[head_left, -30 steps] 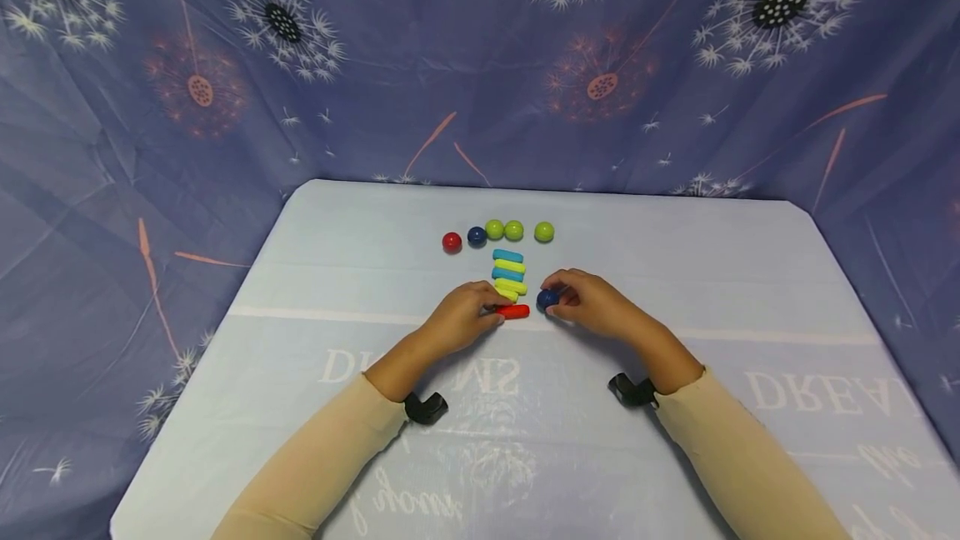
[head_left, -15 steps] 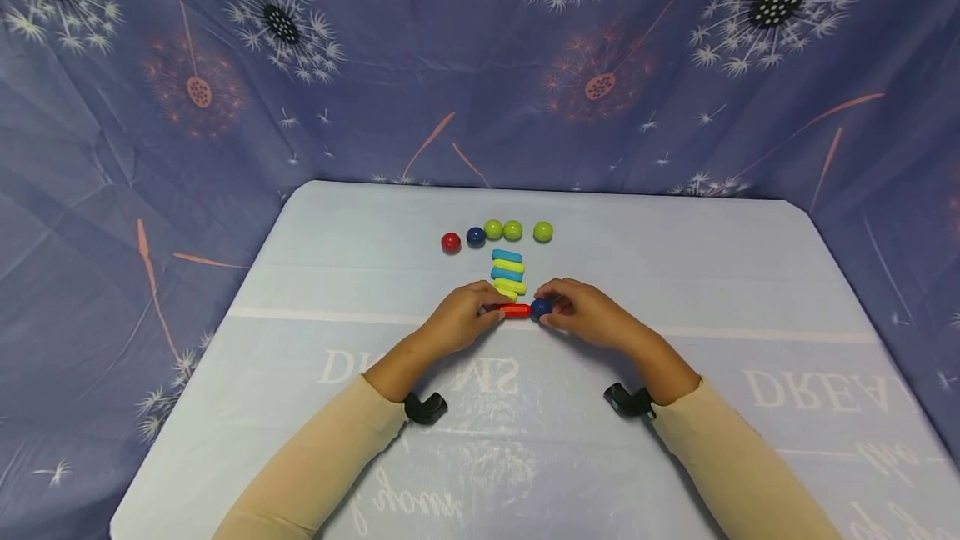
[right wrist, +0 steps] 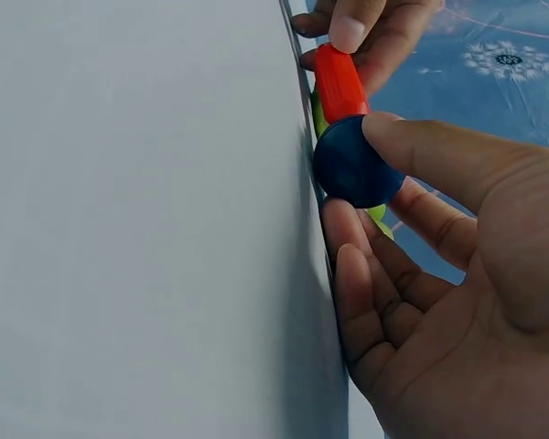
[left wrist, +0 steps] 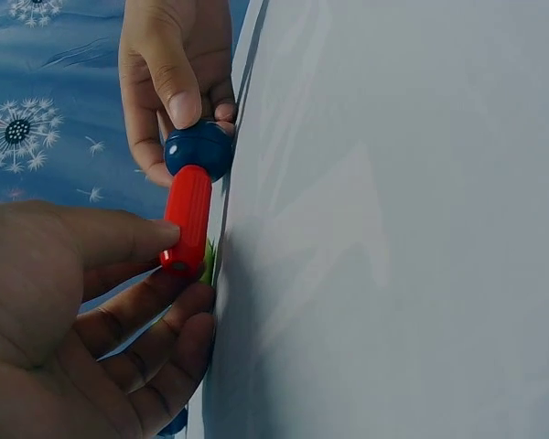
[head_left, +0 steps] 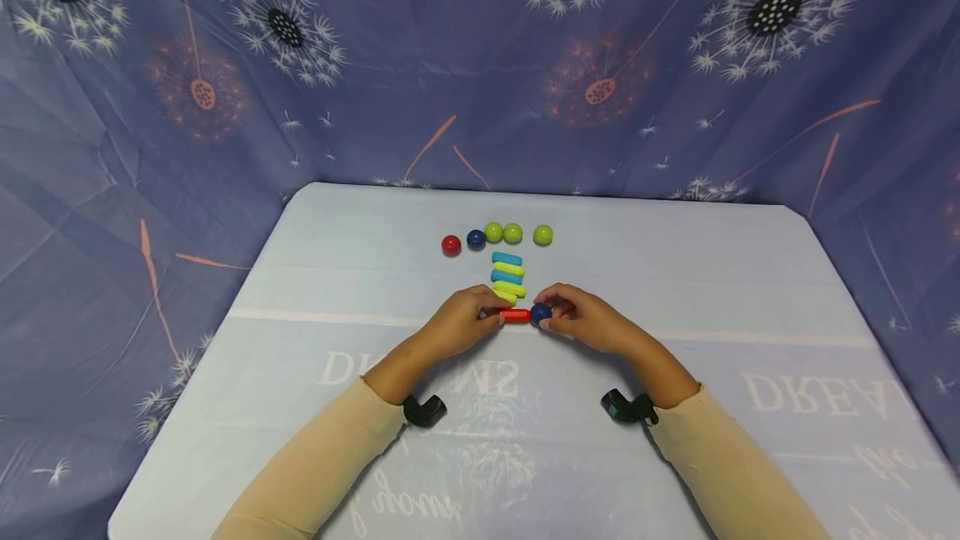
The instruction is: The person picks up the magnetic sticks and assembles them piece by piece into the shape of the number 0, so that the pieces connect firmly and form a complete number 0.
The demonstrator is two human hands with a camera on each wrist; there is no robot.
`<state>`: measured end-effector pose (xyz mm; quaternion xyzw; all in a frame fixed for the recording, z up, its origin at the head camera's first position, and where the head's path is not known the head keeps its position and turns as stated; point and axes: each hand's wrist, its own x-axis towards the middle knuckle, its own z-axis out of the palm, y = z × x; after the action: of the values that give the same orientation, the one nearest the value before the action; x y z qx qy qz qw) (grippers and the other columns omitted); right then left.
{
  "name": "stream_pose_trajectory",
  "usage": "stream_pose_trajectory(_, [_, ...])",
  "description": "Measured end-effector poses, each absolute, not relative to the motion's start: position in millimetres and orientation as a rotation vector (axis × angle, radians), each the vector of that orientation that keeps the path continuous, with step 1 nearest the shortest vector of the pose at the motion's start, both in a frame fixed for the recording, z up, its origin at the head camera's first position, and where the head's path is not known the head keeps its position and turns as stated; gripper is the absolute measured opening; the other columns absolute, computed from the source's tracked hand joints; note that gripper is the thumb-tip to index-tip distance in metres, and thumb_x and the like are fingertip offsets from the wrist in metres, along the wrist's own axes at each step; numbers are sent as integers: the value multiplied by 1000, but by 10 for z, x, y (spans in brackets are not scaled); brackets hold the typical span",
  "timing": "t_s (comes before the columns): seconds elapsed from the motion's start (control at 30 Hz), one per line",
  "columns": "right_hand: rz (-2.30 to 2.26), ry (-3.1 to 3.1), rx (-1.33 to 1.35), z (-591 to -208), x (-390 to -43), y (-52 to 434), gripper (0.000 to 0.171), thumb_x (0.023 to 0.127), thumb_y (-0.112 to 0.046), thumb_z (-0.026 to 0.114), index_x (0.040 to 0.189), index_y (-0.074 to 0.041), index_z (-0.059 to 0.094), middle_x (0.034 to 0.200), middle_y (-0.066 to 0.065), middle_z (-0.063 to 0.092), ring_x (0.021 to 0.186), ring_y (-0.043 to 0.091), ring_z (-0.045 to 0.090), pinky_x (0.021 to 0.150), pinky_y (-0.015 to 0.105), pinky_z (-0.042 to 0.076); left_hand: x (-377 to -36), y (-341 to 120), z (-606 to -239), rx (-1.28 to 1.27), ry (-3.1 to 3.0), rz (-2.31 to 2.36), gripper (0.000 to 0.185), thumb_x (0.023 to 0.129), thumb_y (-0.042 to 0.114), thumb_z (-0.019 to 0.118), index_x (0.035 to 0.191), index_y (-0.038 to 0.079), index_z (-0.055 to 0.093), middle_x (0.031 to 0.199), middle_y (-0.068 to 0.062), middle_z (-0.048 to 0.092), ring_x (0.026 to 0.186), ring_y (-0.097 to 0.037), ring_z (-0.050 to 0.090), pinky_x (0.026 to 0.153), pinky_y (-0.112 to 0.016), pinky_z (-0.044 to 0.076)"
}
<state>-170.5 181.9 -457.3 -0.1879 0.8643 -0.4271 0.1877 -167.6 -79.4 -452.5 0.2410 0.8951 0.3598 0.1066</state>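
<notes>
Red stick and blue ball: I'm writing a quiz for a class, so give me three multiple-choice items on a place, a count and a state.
1. Where is the blue ball held by the right hand?
A. against the red stick's right end
B. in the far row
C. on the stacked sticks

2. How many green balls lie in the far row?
A. one
B. three
C. five

3. What is the left hand doing?
A. lying flat
B. pinching the red stick
C. holding a green ball

Answers: 1 A, ball and stick meet end to end; 2 B, two together and one apart; 3 B, thumb and fingers close on its end.
</notes>
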Motion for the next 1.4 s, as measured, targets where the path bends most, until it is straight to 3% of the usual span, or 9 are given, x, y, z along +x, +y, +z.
stream_pose_trajectory(0.17, [-1259,2393,-520,-4626,-1701,1832,39,95,-26,73,130,-14,61,105,5,64,93,18,58,81,25,50,-1671,-815,-4518,705,2666,1036,29,96,14,68,125,12,72,112,-3,70,97,-15,61,90,-33,53])
stream_pose_trajectory(0.43, [-1291,2366,-502,-4662,-1713,1842,39,94,-25,73,129,-13,61,101,7,63,90,20,56,77,24,48,-1727,-910,-4427,618,2744,1174,30,95,16,71,125,10,72,111,-4,68,100,-19,65,84,-32,56])
stream_pose_trajectory(0.67, [-1297,2356,-486,-4628,-1701,1844,39,94,-26,73,129,-13,61,101,7,61,90,21,54,76,24,47,-1801,-1007,-4345,517,2821,1313,34,93,21,75,124,8,72,112,-7,69,105,-22,65,92,-39,56])
stream_pose_trajectory(1.17, [-1315,2353,-498,-4663,-1703,1860,41,94,-25,73,131,-13,60,103,7,61,92,21,54,78,23,47,-2071,-1151,-4440,378,2887,1521,45,90,20,78,131,4,67,127,-14,60,120,-34,61,95,-47,55])
stream_pose_trajectory(1.4, [-1310,2359,-510,-4654,-1697,1855,40,95,-26,73,130,-13,61,103,7,62,91,20,55,78,23,47,-2220,-1209,-4502,303,2911,1461,50,90,22,78,135,6,64,134,-16,54,124,-32,54,97,-45,54])
